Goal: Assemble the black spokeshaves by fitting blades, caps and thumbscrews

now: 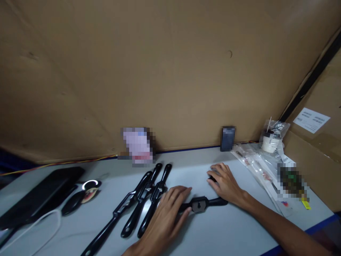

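Observation:
A black spokeshave (199,205) lies crosswise on the table, its flat metal blade facing up. My left hand (169,213) is over its left handle, fingers stretched out and thumb apart; the handle's end is hidden under the hand. My right hand (225,183) is just beyond the right handle. Between its thumb and fingers is a small black piece (212,179), mostly covered, whose kind I cannot make out. Left of my left hand lie three more black spokeshaves, one nearest (156,199), one in the middle (141,202) and one outermost (119,209).
A black case (39,195), a black mouse-like object (73,203) and a white cable (57,222) occupy the left. A phone-like device (227,138) leans on the cardboard wall (170,71). Plastic packets (258,170), a bagged cup (270,142) and a cardboard box (314,156) are at right.

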`<state>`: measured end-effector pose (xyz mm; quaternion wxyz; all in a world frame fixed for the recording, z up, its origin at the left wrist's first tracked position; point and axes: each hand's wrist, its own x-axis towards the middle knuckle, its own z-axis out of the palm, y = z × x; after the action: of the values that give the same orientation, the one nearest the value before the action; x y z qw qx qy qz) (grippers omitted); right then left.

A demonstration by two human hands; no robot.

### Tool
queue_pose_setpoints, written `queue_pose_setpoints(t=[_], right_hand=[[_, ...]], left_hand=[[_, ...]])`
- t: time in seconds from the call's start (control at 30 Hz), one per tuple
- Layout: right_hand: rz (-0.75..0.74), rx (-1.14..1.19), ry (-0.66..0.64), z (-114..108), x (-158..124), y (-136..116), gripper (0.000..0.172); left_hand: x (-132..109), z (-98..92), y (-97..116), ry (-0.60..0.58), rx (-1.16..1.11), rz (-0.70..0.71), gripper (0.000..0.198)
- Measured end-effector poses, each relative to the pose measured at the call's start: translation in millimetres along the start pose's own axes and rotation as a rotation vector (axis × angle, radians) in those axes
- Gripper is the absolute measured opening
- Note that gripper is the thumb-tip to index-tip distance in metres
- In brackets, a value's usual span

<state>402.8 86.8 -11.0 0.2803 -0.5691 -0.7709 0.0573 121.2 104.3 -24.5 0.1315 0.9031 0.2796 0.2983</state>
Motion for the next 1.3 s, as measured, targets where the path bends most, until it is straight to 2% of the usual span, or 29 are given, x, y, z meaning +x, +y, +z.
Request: queue_pose_setpoints(t=[0.13, 0.43, 0.53, 0.6, 0.77, 1.0, 1.3], right_hand=[[-0.096, -0.042, -0.036, -0.7, -0.3, -5.9, 0.036], [-0.188, -0.13, -0.024, 0.4, -0.1, -3.7, 0.037], [-0.199, -0.159, -0.039, -1.1, 1.0, -5.5, 0.032], [-0.203, -0.173, -0.053, -1.8, 1.3, -6.9, 0.03], [-0.191, -0.198, -0.064, -1.4, 0.4, -6.6, 0.041], [-0.169, -0.205, -0.071, -1.7, 1.1, -4.8, 0.041], [-0.114, -0.162, -0.072, -11.6, 5.1, -8.5, 0.041]], left_hand=[[1.0, 0.3, -6.7, 0.015, 0.059, -0.023, 0.056], [0.5, 4.9, -7.7, -0.03, 0.141, 0.013, 0.067], [1.4, 2.2, -5.9, -0.038, 0.158, 0.038, 0.069], [2.5, 1.1, -5.9, -0.049, 0.165, 0.052, 0.073], [4.9, 1.2, -7.3, -0.083, 0.169, 0.067, 0.08], [6.3, 1.7, -7.2, -0.102, 0.169, 0.085, 0.086], [10.1, -2.4, -8.0, -0.082, 0.162, 0.115, 0.081]])
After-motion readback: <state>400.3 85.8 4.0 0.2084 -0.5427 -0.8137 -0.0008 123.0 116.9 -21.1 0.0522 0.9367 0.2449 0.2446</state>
